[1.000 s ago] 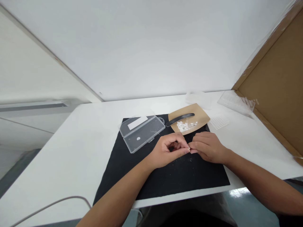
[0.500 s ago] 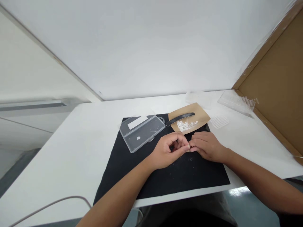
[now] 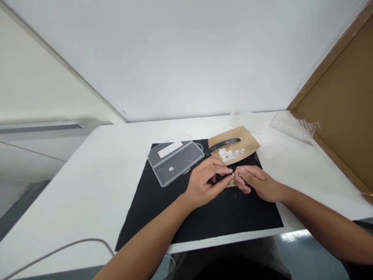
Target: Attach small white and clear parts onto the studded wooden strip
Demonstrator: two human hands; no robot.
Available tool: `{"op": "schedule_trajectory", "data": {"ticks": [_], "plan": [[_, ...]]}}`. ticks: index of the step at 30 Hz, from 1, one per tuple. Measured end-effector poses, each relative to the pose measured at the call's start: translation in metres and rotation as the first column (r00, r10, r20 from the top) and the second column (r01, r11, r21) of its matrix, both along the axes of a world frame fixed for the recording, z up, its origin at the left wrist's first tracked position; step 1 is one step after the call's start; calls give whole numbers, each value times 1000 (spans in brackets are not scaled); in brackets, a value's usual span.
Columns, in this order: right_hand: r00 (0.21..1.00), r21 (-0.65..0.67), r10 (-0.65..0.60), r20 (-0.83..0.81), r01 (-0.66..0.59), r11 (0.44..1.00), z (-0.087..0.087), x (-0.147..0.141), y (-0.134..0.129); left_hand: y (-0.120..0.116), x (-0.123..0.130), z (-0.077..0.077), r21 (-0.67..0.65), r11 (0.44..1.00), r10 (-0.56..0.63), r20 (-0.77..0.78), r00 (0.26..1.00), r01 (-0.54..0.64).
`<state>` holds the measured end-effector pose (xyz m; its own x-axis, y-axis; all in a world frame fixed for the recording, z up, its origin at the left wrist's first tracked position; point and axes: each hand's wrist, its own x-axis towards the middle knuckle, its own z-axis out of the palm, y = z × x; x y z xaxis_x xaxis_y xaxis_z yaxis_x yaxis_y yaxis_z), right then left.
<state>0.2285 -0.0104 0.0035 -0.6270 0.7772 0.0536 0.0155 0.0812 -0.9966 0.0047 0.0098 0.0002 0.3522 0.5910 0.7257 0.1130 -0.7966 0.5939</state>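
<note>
Over the black mat (image 3: 227, 221), my left hand (image 3: 206, 181) pinches a tiny pale piece (image 3: 233, 175) between thumb and forefinger. My right hand (image 3: 256, 182) meets it from the right, its fingers closed on a small silvery metal tool (image 3: 238, 175) whose tip touches the piece. Most of the tool is hidden by the fingers. Beneath the hands a bit of tan paper (image 3: 231, 183) shows. Just beyond them lies a brown paper sheet (image 3: 247, 140) bearing a heap of white flakes (image 3: 229, 154) and a curved black file (image 3: 223, 145).
An open clear plastic case (image 3: 177, 165) with a white label (image 3: 170, 149) lies at the mat's left. Right of the brown sheet are a white grid sheet (image 3: 271, 150) and a clear plastic box (image 3: 291, 126). Cardboard (image 3: 340, 93) walls the right side; a cable (image 3: 72, 244) crosses at lower left.
My right hand has turned, baring the metal tool and the curled fingers below it. The fingers of my left hand have straightened a little. The view has shifted slightly.
</note>
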Motion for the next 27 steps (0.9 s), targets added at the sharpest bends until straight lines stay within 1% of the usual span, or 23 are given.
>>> {"op": "schedule_trajectory", "data": {"ticks": [3,5,10,13,16,20,23,27], "plan": [[997,-86,30,-70,-36,996,-2,1,1,0,0,0,26,999,-31,-21,999,31],[998,-83,19,-65,-25,996,-3,2,1,0,1,-1,27,999,-40,-30,999,41],[998,56,-48,51,45,997,-2,2,1,-3,1,0,-54,998,-35,-59,998,32],[988,206,-123,94,102,973,-2,1,1,-5,2,1,-125,992,-46,-82,996,35],[974,415,-187,128,119,902,-1,1,2,-6,2,1,-218,974,-71,-63,996,55],[955,663,-219,199,33,748,-1,3,5,-7,2,2,-283,957,-79,-37,996,65],[941,768,-262,214,4,641,-2,4,7,-8,3,3,-296,953,-81,-42,996,65],[938,848,-288,192,-11,529,-7,4,10,-7,4,2,-248,968,-48,-53,997,34]]}}
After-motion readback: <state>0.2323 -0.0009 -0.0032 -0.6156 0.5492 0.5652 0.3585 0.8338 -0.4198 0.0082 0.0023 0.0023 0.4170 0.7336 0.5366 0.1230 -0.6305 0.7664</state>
